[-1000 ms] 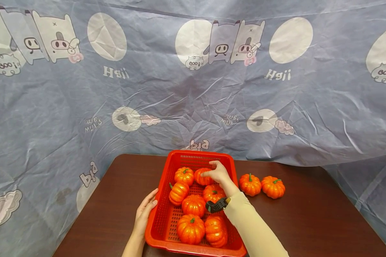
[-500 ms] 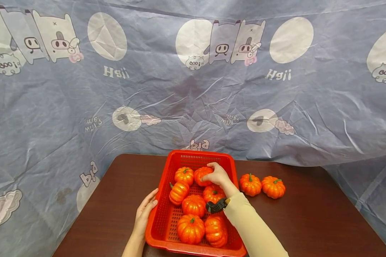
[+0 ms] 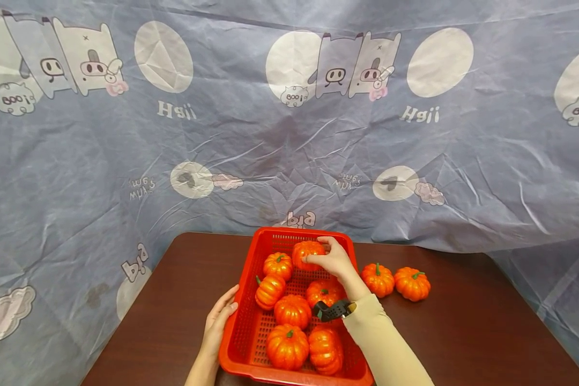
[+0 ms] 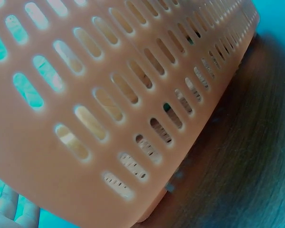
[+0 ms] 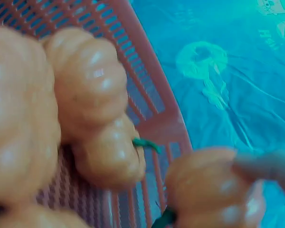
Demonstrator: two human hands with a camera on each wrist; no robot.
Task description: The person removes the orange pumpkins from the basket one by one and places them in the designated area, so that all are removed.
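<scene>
In the head view a red plastic basket (image 3: 241, 321) with slotted walls holds several small orange pumpkins. My right hand (image 3: 336, 261) grips one pumpkin (image 3: 306, 254) near the basket's far end, thumb on the near side and fingers behind. In the right wrist view that pumpkin (image 5: 204, 185) shows its green stem, with a fingertip pressed on it. My left hand (image 3: 217, 321) lies against the outside of the basket's left wall, fingers stretched along it. The left wrist view shows that slotted wall (image 4: 33, 133) close up, with fingertips (image 4: 4, 202) at the lower left corner.
Two more pumpkins, one (image 3: 378, 279) beside the basket and another (image 3: 412, 284) to its right, sit on the brown table (image 3: 473, 321). A grey-blue printed cloth (image 3: 289, 134) hangs behind the table's far edge.
My right hand has closed on the far pumpkin and raised it a little, away from the pumpkins near it. My left hand has stayed at the basket wall.
</scene>
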